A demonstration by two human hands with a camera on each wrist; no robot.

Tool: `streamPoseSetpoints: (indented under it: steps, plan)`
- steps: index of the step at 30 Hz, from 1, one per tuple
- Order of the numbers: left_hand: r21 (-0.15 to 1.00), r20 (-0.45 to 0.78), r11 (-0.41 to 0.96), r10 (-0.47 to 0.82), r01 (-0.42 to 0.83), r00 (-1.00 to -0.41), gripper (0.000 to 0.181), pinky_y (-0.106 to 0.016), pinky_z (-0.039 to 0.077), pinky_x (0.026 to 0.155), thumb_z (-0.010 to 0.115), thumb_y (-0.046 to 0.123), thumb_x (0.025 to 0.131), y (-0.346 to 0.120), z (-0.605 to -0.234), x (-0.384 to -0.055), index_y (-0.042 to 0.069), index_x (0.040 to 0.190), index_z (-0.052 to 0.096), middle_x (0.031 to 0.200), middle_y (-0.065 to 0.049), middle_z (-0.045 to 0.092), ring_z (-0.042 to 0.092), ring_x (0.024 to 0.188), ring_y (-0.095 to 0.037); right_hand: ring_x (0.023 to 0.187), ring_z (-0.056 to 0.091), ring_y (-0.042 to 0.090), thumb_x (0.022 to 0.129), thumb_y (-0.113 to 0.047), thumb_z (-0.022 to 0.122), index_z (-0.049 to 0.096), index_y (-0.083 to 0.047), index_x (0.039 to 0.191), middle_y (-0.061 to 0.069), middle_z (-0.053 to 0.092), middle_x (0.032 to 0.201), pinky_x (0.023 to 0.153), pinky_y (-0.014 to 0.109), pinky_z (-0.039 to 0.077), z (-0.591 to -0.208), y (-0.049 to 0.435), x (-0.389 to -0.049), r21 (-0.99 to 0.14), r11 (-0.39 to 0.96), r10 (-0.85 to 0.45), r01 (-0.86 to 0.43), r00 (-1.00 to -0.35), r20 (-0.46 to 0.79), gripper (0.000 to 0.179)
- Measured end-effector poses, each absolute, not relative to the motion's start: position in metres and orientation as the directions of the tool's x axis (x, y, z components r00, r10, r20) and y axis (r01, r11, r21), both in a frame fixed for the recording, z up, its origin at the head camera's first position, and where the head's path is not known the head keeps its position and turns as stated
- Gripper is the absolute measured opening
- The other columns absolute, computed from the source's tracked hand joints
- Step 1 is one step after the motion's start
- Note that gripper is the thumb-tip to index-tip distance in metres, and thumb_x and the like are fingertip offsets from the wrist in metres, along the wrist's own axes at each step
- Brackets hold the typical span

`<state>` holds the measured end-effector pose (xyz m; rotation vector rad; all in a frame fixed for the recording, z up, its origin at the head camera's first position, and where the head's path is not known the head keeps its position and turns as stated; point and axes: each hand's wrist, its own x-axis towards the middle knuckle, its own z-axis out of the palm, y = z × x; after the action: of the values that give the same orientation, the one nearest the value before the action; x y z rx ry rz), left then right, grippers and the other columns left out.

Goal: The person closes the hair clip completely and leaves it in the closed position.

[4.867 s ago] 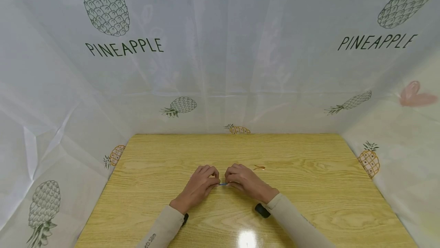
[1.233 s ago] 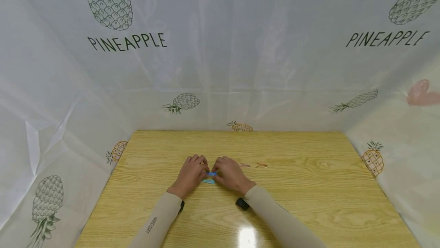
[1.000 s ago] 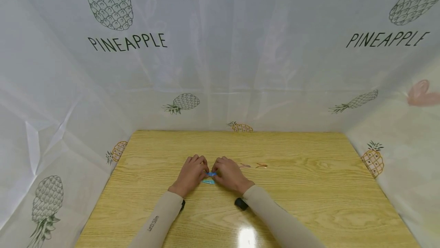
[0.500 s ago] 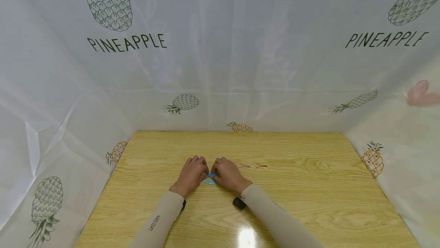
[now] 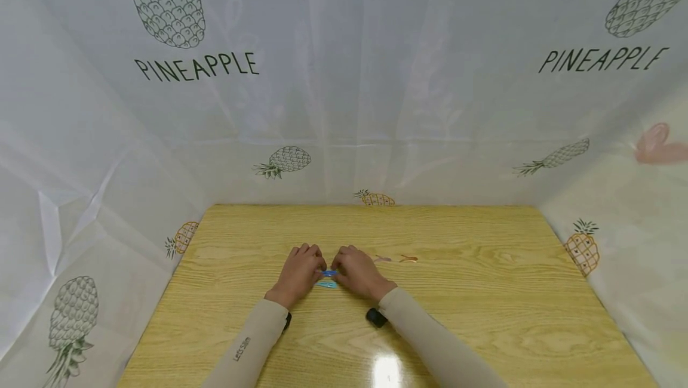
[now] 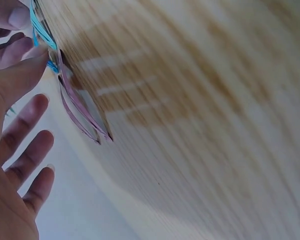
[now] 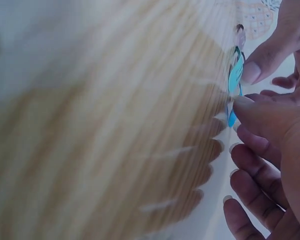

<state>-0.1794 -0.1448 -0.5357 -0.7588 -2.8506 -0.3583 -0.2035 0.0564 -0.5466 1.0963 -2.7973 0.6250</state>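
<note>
A blue snap hair clip (image 5: pixel 329 273) is pinched by its two ends between my hands, just above or on the wooden table. My left hand (image 5: pixel 301 271) grips its left end with thumb and forefinger, the other fingers loosely spread in the left wrist view. At its right end my right hand (image 5: pixel 356 271) pinches with thumb and forefinger. Right below it on the table lies a teal snap hair clip (image 5: pixel 326 285), which also shows in the right wrist view (image 7: pixel 235 75). Fingertips cover both ends of the blue clip.
Beyond my right hand lie a pink snap hair clip (image 5: pixel 383 259) and a copper-coloured one (image 5: pixel 409 258), both with their halves spread. The wooden table (image 5: pixel 484 304) ends at white pineapple-print sheeting (image 5: pixel 344 107) at the back and sides.
Since the earliest frame both hands have shifted left and away from me; the teal and pink clips have come into sight. Over the last second the hands have barely moved, still holding the blue clip.
</note>
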Motion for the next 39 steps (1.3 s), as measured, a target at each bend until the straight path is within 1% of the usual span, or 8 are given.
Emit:
streamPoseSetpoints:
  steps: [4,10,16,17,19,28,34,39]
  plan:
    - [0.201,0.252,0.836,0.459,0.510,-0.852,0.011,-0.044,0.049,0.090,0.090,0.017,0.086,-0.142,-0.537,-0.179,0.017,0.093,0.081,0.108,0.000,0.065,0.056,0.098,-0.023,0.094,0.064,0.020,0.092,-0.018,0.085,0.079,-0.009,0.103,0.002,0.068,0.100,0.088,0.035,0.057,-0.546,0.065,-0.202,-0.354,0.667,-0.614,-0.656,-0.753,0.237,0.015]
    - [0.229,0.313,0.821,0.447,0.523,-0.838,0.014,-0.043,0.048,0.087,0.090,0.020,0.085,-0.130,-0.534,-0.177,0.016,0.094,0.080,0.105,0.000,0.065,0.056,0.094,-0.022,0.102,0.067,0.024,0.093,-0.013,0.082,0.079,-0.009,0.104,0.003,0.069,0.104,0.103,0.045,0.054,-0.542,0.081,-0.199,-0.380,0.693,-0.554,-0.613,-0.790,0.264,0.012]
    - [0.235,0.307,0.825,0.438,0.513,-0.845,0.014,-0.043,0.048,0.087,0.088,0.023,0.089,-0.112,-0.533,-0.175,0.016,0.097,0.080,0.107,-0.001,0.066,0.057,0.096,-0.022,0.102,0.065,0.024,0.092,-0.012,0.084,0.077,-0.009,0.105,0.002,0.068,0.107,0.093,0.043,0.057,-0.541,0.097,-0.197,-0.443,0.719,-0.463,-0.536,-0.844,0.270,0.015]
    - [0.238,0.302,0.828,0.433,0.507,-0.849,0.014,-0.042,0.048,0.087,0.087,0.024,0.090,-0.109,-0.532,-0.175,0.015,0.098,0.080,0.107,0.000,0.066,0.057,0.097,-0.022,0.101,0.065,0.023,0.091,-0.012,0.085,0.077,-0.010,0.104,0.001,0.068,0.106,0.089,0.042,0.057,-0.541,0.100,-0.196,-0.444,0.724,-0.451,-0.528,-0.849,0.276,0.015]
    - [0.240,0.295,0.834,0.425,0.497,-0.856,0.014,-0.043,0.048,0.088,0.087,0.025,0.091,-0.102,-0.531,-0.174,0.015,0.099,0.080,0.107,0.000,0.066,0.057,0.098,-0.022,0.099,0.065,0.023,0.090,-0.012,0.086,0.077,-0.009,0.104,0.002,0.068,0.105,0.088,0.042,0.057,-0.541,0.105,-0.196,-0.442,0.735,-0.428,-0.514,-0.857,0.285,0.017]
    - [0.216,0.277,0.866,0.388,0.450,-0.879,0.018,-0.043,0.049,0.092,0.086,0.029,0.091,-0.076,-0.531,-0.173,0.017,0.104,0.079,0.107,0.002,0.065,0.057,0.100,-0.022,0.094,0.065,0.026,0.088,-0.005,0.085,0.078,-0.006,0.102,0.004,0.069,0.101,0.086,0.044,0.056,-0.541,0.130,-0.197,-0.392,0.772,-0.377,-0.500,-0.857,0.350,0.016]
    - [0.257,0.245,0.876,0.350,0.409,-0.904,0.021,-0.043,0.048,0.095,0.085,0.028,0.093,-0.061,-0.536,-0.177,0.016,0.109,0.079,0.110,0.001,0.065,0.057,0.104,-0.022,0.091,0.065,0.026,0.083,-0.010,0.092,0.077,-0.006,0.101,0.005,0.068,0.099,0.083,0.045,0.057,-0.543,0.145,-0.197,-0.325,0.785,-0.381,-0.528,-0.824,0.418,0.023]
    - [0.249,0.242,0.884,0.339,0.396,-0.909,0.022,-0.041,0.048,0.094,0.085,0.030,0.093,-0.049,-0.538,-0.179,0.017,0.110,0.080,0.109,0.002,0.064,0.056,0.101,-0.021,0.091,0.065,0.028,0.083,-0.013,0.092,0.077,-0.005,0.101,0.006,0.068,0.099,0.084,0.046,0.057,-0.544,0.155,-0.197,-0.301,0.806,-0.372,-0.509,-0.832,0.411,0.025]
